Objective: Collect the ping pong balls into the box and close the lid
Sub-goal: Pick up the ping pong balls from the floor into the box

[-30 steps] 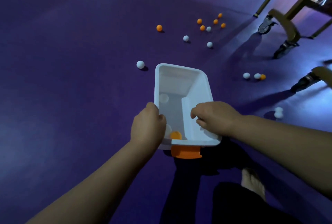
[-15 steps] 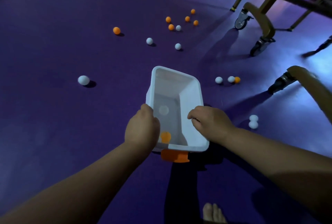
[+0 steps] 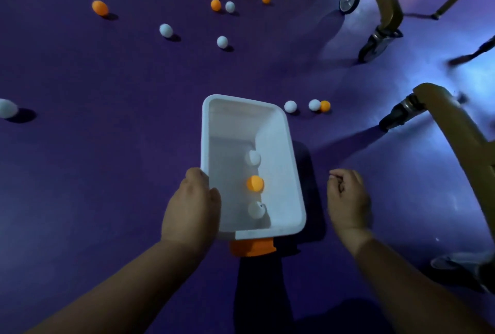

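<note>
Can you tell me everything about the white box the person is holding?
The white box looks like smooth plastic, rectangular with rounded corners and a thick rim. It is open, no lid on it. An orange latch sticks out under its near end. Inside lie two white balls and an orange ball. The left hand grips its left rim; the right hand is off it.

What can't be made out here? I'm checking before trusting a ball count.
- Box: lid not visible in the head view.
- Right hand: curled, so its palm is hidden.
- White ball at the left edge: cut off, blurred.
- Balls beyond the frame: uncountable.
</note>
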A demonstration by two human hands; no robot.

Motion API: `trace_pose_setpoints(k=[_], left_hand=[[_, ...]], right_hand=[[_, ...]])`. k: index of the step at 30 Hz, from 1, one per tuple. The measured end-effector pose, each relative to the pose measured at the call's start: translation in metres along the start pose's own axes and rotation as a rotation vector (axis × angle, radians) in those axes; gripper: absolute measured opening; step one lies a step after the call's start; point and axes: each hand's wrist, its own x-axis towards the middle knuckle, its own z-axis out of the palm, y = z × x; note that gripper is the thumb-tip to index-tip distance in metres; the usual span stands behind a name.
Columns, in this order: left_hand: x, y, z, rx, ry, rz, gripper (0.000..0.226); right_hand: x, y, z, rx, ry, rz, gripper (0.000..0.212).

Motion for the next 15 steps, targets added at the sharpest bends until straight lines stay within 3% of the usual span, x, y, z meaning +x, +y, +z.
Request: trace_pose_setpoints(k=[4,7,12,15], left_hand=[[0.006,0.014,0.021,0.007,-0.009,-0.003,0.011],[0.011,0.024,0.030,0.017,-0.017,-0.003,0.010],[0.024,0.027,0.040,0.046,-0.026,-0.019,0.009],[0.030,0.025,0.042,0.052,-0.041,-0.030,0.008]], right_hand=[[0.017,0.045,0.024,-0.135,0.075,0.265,0.016],[0.024,0.064,0.037,-0.177,0.180,0.427,0.033],[0.029,0.080,0.046,-0.224,0.196,0.548,0.062],[0.026,0.088,0.049,-0.285,0.134,0.549,0.060]])
